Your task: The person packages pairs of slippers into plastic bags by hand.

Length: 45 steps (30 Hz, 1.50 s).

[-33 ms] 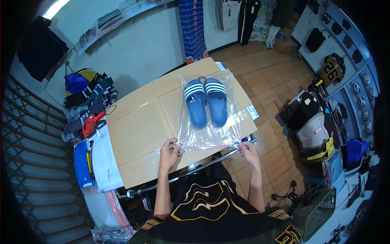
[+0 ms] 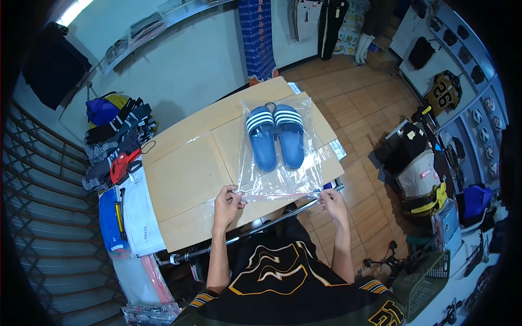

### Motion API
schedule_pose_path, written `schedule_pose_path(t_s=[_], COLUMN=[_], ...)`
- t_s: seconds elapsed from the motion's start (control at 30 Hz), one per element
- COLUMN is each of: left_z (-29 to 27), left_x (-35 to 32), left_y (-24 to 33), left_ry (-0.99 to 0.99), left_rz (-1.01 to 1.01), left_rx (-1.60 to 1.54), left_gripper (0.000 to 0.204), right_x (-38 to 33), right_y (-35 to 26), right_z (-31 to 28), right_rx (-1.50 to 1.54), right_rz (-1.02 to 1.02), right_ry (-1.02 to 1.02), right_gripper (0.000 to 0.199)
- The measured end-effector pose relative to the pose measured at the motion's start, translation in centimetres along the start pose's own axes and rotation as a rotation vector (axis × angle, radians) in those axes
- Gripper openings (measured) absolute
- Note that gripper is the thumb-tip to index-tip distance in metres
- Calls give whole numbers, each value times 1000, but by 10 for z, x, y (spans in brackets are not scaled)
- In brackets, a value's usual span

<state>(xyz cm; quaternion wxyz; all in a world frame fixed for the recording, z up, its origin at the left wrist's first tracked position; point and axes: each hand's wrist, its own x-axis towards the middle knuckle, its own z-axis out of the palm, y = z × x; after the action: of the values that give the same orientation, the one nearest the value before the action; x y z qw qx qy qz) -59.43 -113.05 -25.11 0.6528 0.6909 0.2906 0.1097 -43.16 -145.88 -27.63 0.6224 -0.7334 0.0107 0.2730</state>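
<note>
A pair of blue slide sandals [image 2: 265, 144] with white stripes across the straps lies side by side inside a clear plastic bag [image 2: 247, 179]. The bag rests flat on cardboard [image 2: 185, 179] that covers the table. Its near edge, with a thin reddish strip along it, is stretched between my hands. At the left corner, my left hand [image 2: 227, 202] pinches the plastic between thumb and fingers. My right hand [image 2: 331, 203] pinches the opposite corner, just past the cardboard's edge. Both sandals sit toward the bag's far end, apart from my fingers.
Folded socks [image 2: 122, 127] are heaped at the table's left, beside a red-and-black tool [image 2: 125, 165]. Closer to me are a yellow pump [image 2: 118, 220] and white packages [image 2: 144, 217]. A metal rail [image 2: 247, 233] runs along the near edge. A green basket [image 2: 421, 288] stands at lower right.
</note>
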Motion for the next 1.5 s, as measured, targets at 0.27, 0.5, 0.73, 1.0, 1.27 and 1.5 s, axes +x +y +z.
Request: schedule_pose_path(t_s=[0.27, 0.5, 0.73, 1.0, 1.27, 1.5], left_z=[6, 5, 8, 8, 22, 22], left_x=[-1, 0, 2, 1, -4, 0], left_y=[-11, -10, -11, -14, 1, -9], left_ry=[66, 90, 27, 52, 35, 40], left_rz=[72, 82, 94, 102, 51, 113], left_rx=[-73, -64, -7, -5, -59, -41], left_gripper=[18, 21, 22, 24, 23, 25], right_x=[2, -5, -4, -8, -17, -14], right_y=[10, -4, -3, -3, -11, -3], right_z=[8, 14, 17, 21, 34, 35], right_rx=[-17, 28, 13, 78, 263, 249], right_rz=[-26, 60, 27, -28, 89, -10], right_ry=[30, 52, 31, 28, 66, 63], right_gripper=[20, 22, 21, 20, 21, 18])
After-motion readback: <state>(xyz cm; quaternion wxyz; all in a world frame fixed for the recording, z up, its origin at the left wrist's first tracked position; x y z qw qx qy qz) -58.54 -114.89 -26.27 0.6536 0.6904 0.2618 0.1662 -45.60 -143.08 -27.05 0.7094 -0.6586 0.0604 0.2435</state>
